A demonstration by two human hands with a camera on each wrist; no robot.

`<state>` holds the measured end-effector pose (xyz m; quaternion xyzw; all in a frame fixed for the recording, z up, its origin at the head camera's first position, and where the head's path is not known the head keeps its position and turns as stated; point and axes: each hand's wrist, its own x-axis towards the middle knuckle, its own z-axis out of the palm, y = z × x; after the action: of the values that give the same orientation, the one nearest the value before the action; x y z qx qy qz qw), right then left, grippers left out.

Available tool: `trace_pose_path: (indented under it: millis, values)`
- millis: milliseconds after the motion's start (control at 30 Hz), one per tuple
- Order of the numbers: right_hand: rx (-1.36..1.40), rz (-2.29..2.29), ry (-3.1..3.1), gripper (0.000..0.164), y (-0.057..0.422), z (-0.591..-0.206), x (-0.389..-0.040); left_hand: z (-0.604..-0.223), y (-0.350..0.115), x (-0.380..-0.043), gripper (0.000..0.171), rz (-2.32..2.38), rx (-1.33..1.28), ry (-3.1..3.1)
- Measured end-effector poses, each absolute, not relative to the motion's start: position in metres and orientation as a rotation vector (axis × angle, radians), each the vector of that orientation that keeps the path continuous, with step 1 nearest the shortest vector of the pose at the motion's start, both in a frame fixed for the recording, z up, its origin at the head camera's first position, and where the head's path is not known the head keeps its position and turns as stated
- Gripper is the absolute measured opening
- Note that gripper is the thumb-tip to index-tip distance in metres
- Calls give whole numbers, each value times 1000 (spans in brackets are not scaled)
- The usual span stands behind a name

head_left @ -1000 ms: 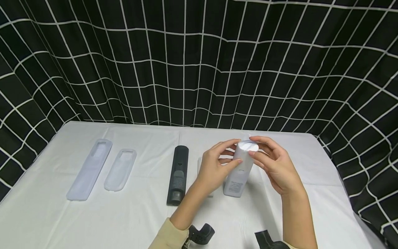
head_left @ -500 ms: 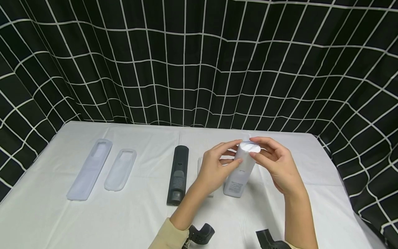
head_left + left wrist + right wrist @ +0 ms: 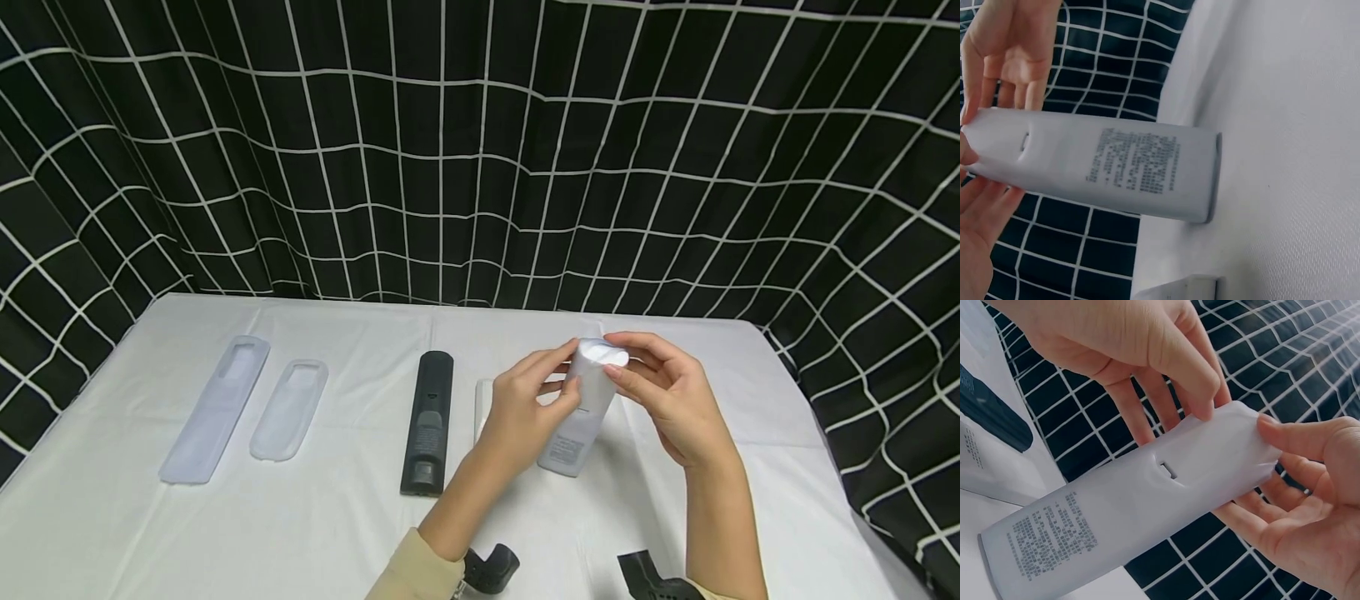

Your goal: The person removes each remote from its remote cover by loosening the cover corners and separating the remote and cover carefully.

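Note:
A white remote control [image 3: 573,442], with printed text on its back, is held with its lower end toward the table. A translucent soft cover [image 3: 1235,440] wraps it and looks wavy at the upper end. My left hand [image 3: 525,408] pinches the cover's upper left side between thumb and fingers. On the right side, my right hand [image 3: 671,396] grips the same end, thumb on the near face and fingers behind. The right wrist view shows the left hand [image 3: 1141,350] above the remote and the right hand [image 3: 1310,500] at its end.
Left of the hands lies a black remote control [image 3: 428,425], back side up. Another white remote [image 3: 482,404] is partly hidden behind the left hand. Two translucent covers, a long one [image 3: 215,412] and a shorter one [image 3: 289,410], lie on the white-clothed table [image 3: 337,533].
The upper end of the held remote has shifted slightly right, along with the right hand. My left thumb and fingers have moved slightly along the cover's side.

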<state>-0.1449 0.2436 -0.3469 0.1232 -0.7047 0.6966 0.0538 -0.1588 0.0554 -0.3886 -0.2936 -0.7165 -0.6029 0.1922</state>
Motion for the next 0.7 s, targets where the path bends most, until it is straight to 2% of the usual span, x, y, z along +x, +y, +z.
trace_pose_path:
  millis: [233, 700]
  values:
    - [362, 2117, -2138, 35, 243, -348, -145, -390, 56, -159, 15, -1635, -786, -1962]
    - [391, 2120, -2149, 34, 239, -348, -146, -393, 59, -158, 9, -1490, -778, -1934]
